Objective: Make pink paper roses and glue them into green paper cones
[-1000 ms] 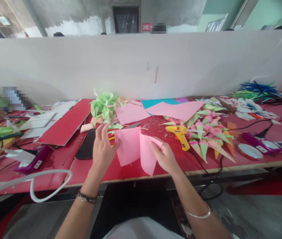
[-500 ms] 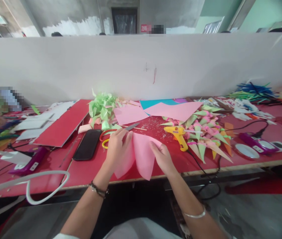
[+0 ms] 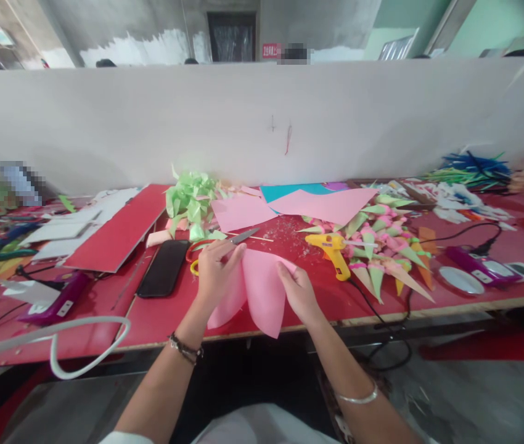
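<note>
A pink sheet of paper (image 3: 262, 293), folded over into a curved shape, lies at the near edge of the red table (image 3: 160, 314). My left hand (image 3: 216, 271) grips its left side with fingers curled over the top. On the sheet's right side my right hand (image 3: 296, 293) pinches its upper edge. Scissors with red and yellow handles (image 3: 200, 253) lie just behind my left hand. A black phone (image 3: 164, 266) rests to the left of it.
A yellow glue gun (image 3: 333, 253) and a pile of green and pink paper cones (image 3: 382, 243) lie right. Green paper scraps (image 3: 192, 200) and flat pink sheets (image 3: 322, 206) sit behind. Purple devices (image 3: 56, 302), cables and a white loop (image 3: 53, 345) lie left. A white partition (image 3: 262, 117) backs the table.
My left hand moved right onto the pink sheet and both hands folded its two halves together; the sheet went from open and flat to a closed curved fold.
</note>
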{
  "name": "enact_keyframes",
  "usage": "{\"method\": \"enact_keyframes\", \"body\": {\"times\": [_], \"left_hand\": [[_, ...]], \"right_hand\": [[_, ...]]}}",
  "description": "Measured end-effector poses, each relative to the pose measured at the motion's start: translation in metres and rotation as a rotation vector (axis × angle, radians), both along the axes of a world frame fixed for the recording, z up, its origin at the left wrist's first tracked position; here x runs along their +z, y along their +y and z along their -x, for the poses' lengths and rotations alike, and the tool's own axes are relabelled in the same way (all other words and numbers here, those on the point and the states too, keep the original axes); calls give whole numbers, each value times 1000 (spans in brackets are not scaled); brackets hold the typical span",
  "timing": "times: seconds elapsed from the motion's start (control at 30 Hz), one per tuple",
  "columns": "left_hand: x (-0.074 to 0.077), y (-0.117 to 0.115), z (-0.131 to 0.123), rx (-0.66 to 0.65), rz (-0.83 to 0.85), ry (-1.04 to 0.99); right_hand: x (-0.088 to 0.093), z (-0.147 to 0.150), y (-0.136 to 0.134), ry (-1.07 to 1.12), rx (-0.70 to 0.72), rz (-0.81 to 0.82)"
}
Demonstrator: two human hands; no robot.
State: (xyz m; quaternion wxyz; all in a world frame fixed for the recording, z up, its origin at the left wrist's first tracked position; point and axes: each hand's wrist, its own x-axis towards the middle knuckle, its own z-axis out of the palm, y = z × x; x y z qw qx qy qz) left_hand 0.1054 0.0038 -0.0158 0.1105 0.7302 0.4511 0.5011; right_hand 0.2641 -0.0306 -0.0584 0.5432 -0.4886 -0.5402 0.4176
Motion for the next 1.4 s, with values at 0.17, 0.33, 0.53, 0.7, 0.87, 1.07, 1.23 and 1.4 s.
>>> {"method": "enact_keyframes", "body": {"times": [0.17, 0.33, 0.53, 0.7, 0.87, 1.07, 1.23, 1.4], "left_hand": [[-4, 2, 5, 36, -2, 11], [-6, 6, 14, 41, 50, 20], [-5, -1, 37, 129, 180, -14], [-23, -17, 53, 188, 459, -574], [-41, -28, 49, 125, 728, -901], [-48, -25, 47, 222, 613, -872], [-59, -20, 55, 265, 498, -846], [-62, -24, 54, 334, 415, -665]], "right_hand": [[-1, 1, 1, 6, -1, 2], [-6, -3, 2, -44, -68, 61], [-13, -6, 3, -17, -151, 85], [-14, -4, 1, 63, -77, 96], [-17, -2, -3, 56, -101, 108], [-23, -6, -1, 26, -238, 62], [-27, -12, 2, 45, -346, 94], [-23, -11, -7, 118, -33, 196]]}}
